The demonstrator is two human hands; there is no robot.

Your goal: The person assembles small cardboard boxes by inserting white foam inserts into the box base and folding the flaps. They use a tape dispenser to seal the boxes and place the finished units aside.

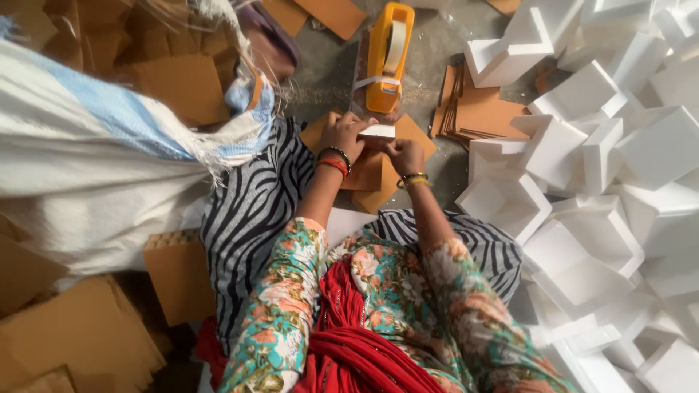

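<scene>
I hold a small white block (pixel 378 132) between both hands, low over brown cardboard sheets (pixel 368 175) on the floor, just below the yellow tape dispenser (pixel 388 54). My left hand (pixel 342 133) grips the block's left end, fingers curled over its top edge. My right hand (pixel 405 154) pinches its right end from below. Both hands are closed on the block; neither is free.

Judgement: the step in hand appears to be fitting or taping the block against a cardboard sheet. I cannot tell whether tape is already on it. The next move would call for holding the block steady with one hand while the other reaches up to the dispenser, which stands near.

Surface: a grey concrete floor (pixel 437 36), dusty. A stack of cardboard (pixel 477 113) lies right of the dispenser. White foam corner pieces (pixel 604 204) are heaped along the whole right side. To the left lies a large white woven sack (pixel 95 167) with more cardboard about it. I sit on the floor, legs folded.
</scene>
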